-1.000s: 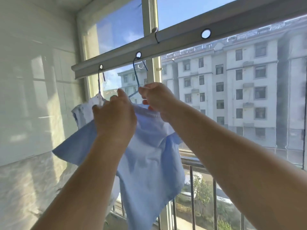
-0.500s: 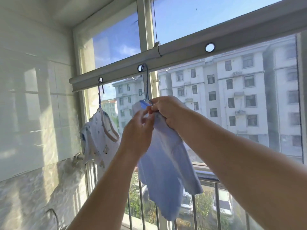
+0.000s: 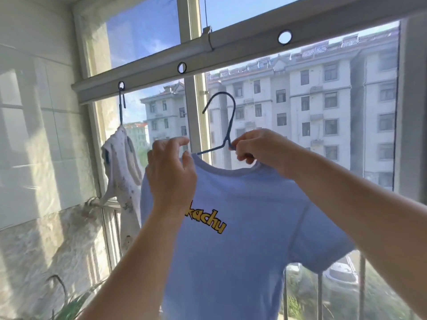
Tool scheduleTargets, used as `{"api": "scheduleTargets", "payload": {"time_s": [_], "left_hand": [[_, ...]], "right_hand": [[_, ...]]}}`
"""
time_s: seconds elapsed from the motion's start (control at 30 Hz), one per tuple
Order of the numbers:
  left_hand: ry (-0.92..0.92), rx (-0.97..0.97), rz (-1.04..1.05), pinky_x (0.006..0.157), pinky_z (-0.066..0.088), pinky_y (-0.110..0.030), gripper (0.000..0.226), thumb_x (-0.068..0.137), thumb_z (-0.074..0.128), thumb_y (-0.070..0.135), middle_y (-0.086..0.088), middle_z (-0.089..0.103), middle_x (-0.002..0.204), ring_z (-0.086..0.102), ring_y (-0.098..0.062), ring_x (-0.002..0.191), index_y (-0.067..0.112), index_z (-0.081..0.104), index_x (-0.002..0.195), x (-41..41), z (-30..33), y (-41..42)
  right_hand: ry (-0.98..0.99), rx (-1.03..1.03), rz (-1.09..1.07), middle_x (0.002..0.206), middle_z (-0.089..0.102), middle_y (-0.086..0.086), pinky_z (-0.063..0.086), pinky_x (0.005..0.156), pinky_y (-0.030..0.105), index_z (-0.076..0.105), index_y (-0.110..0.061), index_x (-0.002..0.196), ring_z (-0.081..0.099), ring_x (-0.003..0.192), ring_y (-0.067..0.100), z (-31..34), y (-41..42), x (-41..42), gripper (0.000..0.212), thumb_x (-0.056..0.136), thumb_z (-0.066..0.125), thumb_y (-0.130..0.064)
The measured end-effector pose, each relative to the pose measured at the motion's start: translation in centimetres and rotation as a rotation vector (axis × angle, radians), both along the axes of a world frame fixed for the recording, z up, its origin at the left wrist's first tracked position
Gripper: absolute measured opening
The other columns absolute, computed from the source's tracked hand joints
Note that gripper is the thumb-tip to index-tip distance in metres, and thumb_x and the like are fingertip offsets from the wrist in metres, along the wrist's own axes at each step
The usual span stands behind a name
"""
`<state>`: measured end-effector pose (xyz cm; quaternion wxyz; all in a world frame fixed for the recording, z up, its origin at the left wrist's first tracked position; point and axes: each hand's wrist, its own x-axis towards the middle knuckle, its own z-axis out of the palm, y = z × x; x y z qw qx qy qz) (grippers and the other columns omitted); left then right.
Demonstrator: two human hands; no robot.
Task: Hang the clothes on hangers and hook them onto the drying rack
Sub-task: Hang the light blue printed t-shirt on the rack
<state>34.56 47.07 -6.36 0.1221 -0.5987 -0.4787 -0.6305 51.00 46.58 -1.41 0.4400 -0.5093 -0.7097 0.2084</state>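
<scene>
One white garment [image 3: 122,167] already hung from the drying rack [image 3: 143,73]. Blue T-shirt [image 3: 231,227] on its hanger [image 3: 225,125], hook free just below the next hole. Right hand [image 3: 256,147] pinching the hanger's neck; left hand [image 3: 172,172] gripping the collar. Hooking left.

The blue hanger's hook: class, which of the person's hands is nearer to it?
Right. The right hand pinches the hanger at the base of its hook; the left hand grips the blue T-shirt collar, farther left.

Two bare forearms, no sleeves or jewellery showing
</scene>
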Motion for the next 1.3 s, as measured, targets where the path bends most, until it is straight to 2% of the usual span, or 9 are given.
{"api": "scheduleTargets", "payload": {"time_s": [0.17,0.33,0.47,0.57,0.67,0.8,1.0,1.13,1.3], "left_hand": [[-0.102,-0.599,-0.557,0.094,0.042,-0.035,0.027,0.096,0.039,0.029,0.000,0.063,0.116,0.056,-0.016,0.107,0.020,0.064,0.104,1.3,-1.3,0.6],[-0.078,-0.929,-1.097,0.088,0.038,-0.037,0.071,0.093,0.019,0.052,-0.009,0.072,0.084,0.067,-0.017,0.084,0.004,0.069,0.081,2.5,-2.9,0.6],[0.003,-1.124,-1.086,0.067,0.049,-0.025,0.073,0.085,0.023,0.065,-0.002,0.067,0.066,0.064,-0.013,0.063,0.015,0.070,0.061,3.7,-5.0,0.0],[0.077,-1.039,-0.837,0.084,0.050,-0.031,0.064,0.070,0.039,0.074,-0.002,0.072,0.086,0.066,-0.017,0.085,0.020,0.074,0.075,4.3,-6.5,-0.1],[0.290,-0.765,-0.715,0.059,0.037,-0.023,0.071,0.082,0.034,0.067,-0.002,0.054,0.058,0.049,-0.012,0.057,0.004,0.058,0.058,4.7,-7.1,0.3],[0.427,-0.466,-0.657,0.044,0.023,-0.019,0.102,0.055,0.024,0.092,-0.008,0.032,0.047,0.028,-0.015,0.044,-0.007,0.043,0.047,4.4,-7.1,1.1],[0.756,-0.297,-0.627,0.046,0.025,-0.022,0.076,0.068,0.015,0.085,-0.009,0.032,0.048,0.025,-0.015,0.044,0.014,0.026,0.043,5.5,-6.8,0.5],[0.825,-0.265,-0.592,0.050,0.031,-0.032,0.074,0.072,0.012,0.082,-0.017,0.041,0.050,0.031,-0.019,0.045,0.016,0.029,0.044,6.7,-7.6,0.1],[0.624,-0.257,-0.797,0.051,0.036,-0.020,0.066,0.079,0.033,0.068,0.004,0.050,0.046,0.044,-0.008,0.046,0.011,0.051,0.051,8.1,-9.1,-0.8]], "right_hand": [[-0.176,0.046,-0.017,0.056,0.049,-0.005,0.035,0.049,0.019,0.067,-0.022,0.060,0.042,0.052,0.009,-2.3,0.0,2.2,0.034,0.074,0.067,-0.053],[-0.353,0.038,0.025,0.051,0.050,-0.010,0.034,0.050,0.020,0.059,-0.022,0.050,0.043,0.051,0.008,-4.0,-0.7,4.0,0.038,0.078,0.065,-0.048],[-0.280,0.032,0.067,0.048,0.056,-0.011,0.035,0.054,0.018,0.063,-0.020,0.055,0.045,0.047,0.001,-4.7,-1.3,5.9,0.028,0.080,0.065,-0.033],[-0.226,0.020,0.072,0.053,0.060,-0.010,0.041,0.062,0.025,0.064,-0.019,0.058,0.051,0.059,0.008,-5.3,-1.7,7.5,0.025,0.080,0.065,-0.030],[-0.227,0.005,0.024,0.053,0.059,-0.010,0.039,0.063,0.029,0.062,-0.021,0.053,0.050,0.058,0.009,-6.2,-2.2,9.0,0.028,0.079,0.065,-0.032],[-0.220,-0.027,-0.039,0.054,0.055,-0.006,0.038,0.055,0.019,0.060,-0.018,0.056,0.047,0.049,0.007,-7.2,-3.3,10.8,0.028,0.083,0.063,-0.026],[-0.719,-0.076,-0.214,0.058,0.049,-0.005,0.033,0.054,0.024,0.060,-0.019,0.067,0.042,0.053,0.009,-9.8,-3.8,11.2,0.026,0.085,0.060,-0.038],[-0.311,-0.046,-0.130,0.060,0.056,-0.002,0.039,0.060,0.023,0.065,-0.015,0.066,0.049,0.056,0.010,-9.6,-4.7,11.9,0.026,0.086,0.062,-0.031],[-0.311,-0.133,-0.053,0.066,0.066,0.005,0.044,0.061,0.016,0.068,-0.012,0.071,0.055,0.057,0.004,-12.2,-5.7,11.6,0.025,0.086,0.063,-0.030]]}}
